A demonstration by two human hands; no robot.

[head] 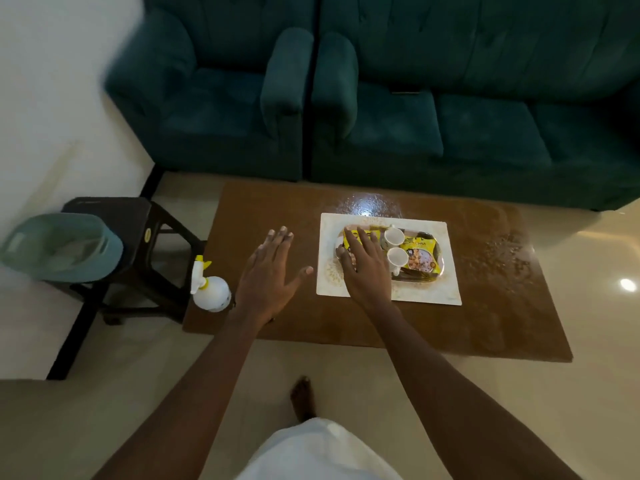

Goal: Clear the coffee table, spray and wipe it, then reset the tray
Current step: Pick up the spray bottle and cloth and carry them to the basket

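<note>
A brown coffee table (pixel 450 327) carries a white placemat (pixel 446 271) with a dark tray (pixel 420 278) on it. On the tray stand two white cups (pixel 393 236) (pixel 397 257) between yellow snack packets (pixel 420 261). My right hand (pixel 363 268) is spread flat over the tray's left part, fingers straight, covering a packet. My left hand (pixel 270 275) hovers open above the table's left half, fingers spread. A white spray bottle (pixel 211 289) with a yellow trigger stands at the table's left edge.
A dark stool (pixel 138 233) left of the table bears a teal basin (pixel 62 247). A green armchair (pixel 221 98) and a green sofa (pixel 485 109) stand behind the table. My bare foot (pixel 303 396) is on the tiled floor near the table's front edge.
</note>
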